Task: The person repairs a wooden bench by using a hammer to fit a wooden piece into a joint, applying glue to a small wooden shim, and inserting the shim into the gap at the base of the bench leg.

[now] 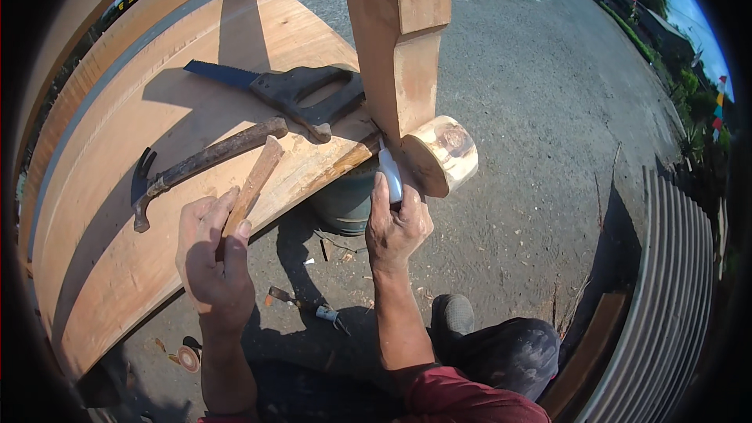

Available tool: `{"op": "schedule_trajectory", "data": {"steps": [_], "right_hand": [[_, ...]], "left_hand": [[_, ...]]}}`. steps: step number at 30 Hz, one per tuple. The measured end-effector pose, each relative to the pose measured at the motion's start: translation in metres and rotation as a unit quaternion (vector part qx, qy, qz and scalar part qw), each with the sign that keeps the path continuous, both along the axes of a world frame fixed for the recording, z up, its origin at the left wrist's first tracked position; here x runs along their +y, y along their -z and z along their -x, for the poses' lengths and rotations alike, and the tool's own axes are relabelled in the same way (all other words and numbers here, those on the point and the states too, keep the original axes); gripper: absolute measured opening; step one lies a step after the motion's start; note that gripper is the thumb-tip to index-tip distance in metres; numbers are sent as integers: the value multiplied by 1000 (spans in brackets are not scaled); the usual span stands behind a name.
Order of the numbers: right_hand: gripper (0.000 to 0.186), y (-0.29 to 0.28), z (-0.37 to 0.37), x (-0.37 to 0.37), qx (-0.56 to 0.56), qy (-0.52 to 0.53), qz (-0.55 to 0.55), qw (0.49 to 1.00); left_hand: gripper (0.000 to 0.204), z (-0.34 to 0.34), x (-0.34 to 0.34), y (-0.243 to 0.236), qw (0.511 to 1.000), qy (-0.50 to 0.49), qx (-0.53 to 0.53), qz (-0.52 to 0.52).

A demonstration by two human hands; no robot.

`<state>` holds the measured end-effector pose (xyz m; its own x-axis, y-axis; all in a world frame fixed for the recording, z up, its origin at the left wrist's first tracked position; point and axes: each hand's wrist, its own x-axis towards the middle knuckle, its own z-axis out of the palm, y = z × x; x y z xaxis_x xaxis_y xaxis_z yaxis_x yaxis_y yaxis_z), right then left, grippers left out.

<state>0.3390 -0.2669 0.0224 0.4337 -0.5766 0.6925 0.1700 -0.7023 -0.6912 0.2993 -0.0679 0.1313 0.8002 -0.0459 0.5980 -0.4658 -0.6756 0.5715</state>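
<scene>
My left hand (215, 247) is closed round the lower end of a short wooden stick (257, 178), which points up and away over a broad wooden panel (102, 235). In my right hand (395, 229) is a tool with a pale blue-white handle (389, 175). Its thin shaft reaches toward the corner where the panel's edge meets a thick wooden post (398, 55); its tip is too small to make out. Just right of that corner, a round block of light wood (453, 153) sits against the foot of the post.
On the panel lie a claw hammer (219, 152) and a handsaw (274, 92). Under the panel's edge stands a dark rounded container (345, 207). Another tool (301, 305) lies on the ground. A corrugated sheet (662, 290) and a wooden beam (589, 352) are at the right.
</scene>
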Motion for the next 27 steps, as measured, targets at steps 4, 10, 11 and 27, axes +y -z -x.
{"op": "schedule_trajectory", "data": {"steps": [4, 10, 11, 27], "right_hand": [[21, 5, 2, -5, -19, -4, 5, 1000], [19, -1, 2, -5, -20, -18, 24, 999], [18, -1, 2, -4, -22, -22, 20, 999], [17, 0, 7, -2, 15, -66, -21, 997]], "left_hand": [[36, 1, 2, 0, 1000, -2, -1, -15], [37, -4, 4, 4, 997, 0, -49, -63], [37, -6, 4, 5, 995, 1, -59, -80], [34, -5, -11, 5, 998, 32, 42, -42]]}}
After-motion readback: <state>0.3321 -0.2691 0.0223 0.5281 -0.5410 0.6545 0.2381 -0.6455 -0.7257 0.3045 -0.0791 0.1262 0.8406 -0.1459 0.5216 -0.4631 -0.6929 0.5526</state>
